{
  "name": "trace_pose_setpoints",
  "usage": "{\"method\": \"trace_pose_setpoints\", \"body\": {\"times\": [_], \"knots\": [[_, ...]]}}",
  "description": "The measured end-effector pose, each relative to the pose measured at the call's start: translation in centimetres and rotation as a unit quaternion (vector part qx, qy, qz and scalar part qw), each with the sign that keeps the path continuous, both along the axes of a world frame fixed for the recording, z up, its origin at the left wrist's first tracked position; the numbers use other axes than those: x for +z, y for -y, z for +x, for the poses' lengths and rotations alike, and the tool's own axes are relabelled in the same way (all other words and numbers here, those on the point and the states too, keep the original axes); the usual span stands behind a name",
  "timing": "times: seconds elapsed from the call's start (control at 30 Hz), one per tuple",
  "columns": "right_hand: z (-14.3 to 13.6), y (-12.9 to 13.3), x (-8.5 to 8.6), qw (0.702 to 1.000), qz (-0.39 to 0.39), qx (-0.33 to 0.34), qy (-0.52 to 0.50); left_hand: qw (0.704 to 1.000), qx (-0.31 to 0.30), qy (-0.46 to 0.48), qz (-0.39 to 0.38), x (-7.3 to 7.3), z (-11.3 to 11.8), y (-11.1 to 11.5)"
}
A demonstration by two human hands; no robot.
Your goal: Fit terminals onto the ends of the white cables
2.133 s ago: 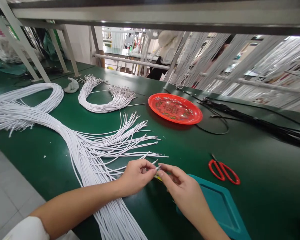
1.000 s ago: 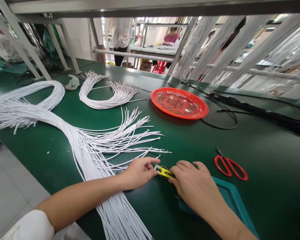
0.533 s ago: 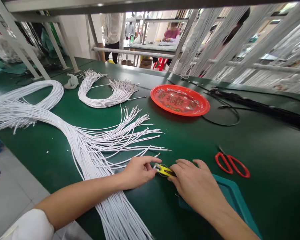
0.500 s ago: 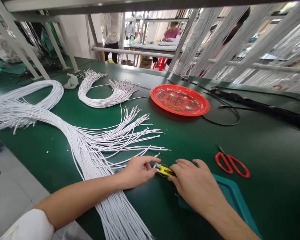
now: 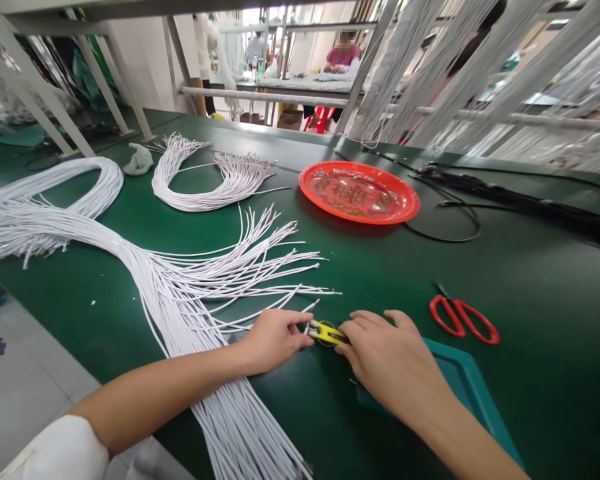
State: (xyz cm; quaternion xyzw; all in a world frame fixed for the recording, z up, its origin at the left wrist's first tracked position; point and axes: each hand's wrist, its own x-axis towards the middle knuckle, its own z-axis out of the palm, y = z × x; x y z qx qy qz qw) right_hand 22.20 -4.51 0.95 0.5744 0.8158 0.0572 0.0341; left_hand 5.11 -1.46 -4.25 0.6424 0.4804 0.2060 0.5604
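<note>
My left hand (image 5: pixel 276 340) is closed in a pinch on what looks like the end of a white wire, at the metal tip of a small yellow nail clipper (image 5: pixel 331 334). The pinched end itself is mostly hidden by the fingers. My right hand (image 5: pixel 387 353) is wrapped round the clipper's other end, and a thin loop shows beside the tool. Under my left forearm runs a thick bundle of white wires (image 5: pixel 165 293), its loose ends fanned out beyond the left hand. Beneath my right wrist is a teal tray (image 5: pixel 485 393), partly covered.
Red-handled scissors (image 5: pixel 463 320) lie at the right on the green table (image 5: pixel 380 267). A red oval plate (image 5: pixel 360 193) sits farther back. Other white wire bundles (image 5: pixel 195 193) lie at the left, black cables (image 5: pixel 530 200) at the right. A person (image 5: pixel 344 53) sits in the background.
The view has shifted slightly. Both hands keep almost the same pose around the clipper, which is tilted a little differently.
</note>
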Motion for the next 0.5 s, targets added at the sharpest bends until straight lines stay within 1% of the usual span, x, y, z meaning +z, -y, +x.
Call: {"method": "trace_pose_setpoints", "body": {"times": [0.2,0.37,0.5], "knots": [[0.4,0.2,0.1,1.0,0.012,0.011,0.0,1.0,-0.002,0.004,0.004,0.3,0.1,0.0],[0.9,0.2,-0.8,1.0,0.005,0.014,-0.021,1.0,0.007,0.004,0.014,0.0,0.0,0.0],[1.0,0.1,-1.3,0.999,0.006,0.009,-0.033,1.0,0.013,0.014,0.006,-0.1,-0.1,-0.1]]}}
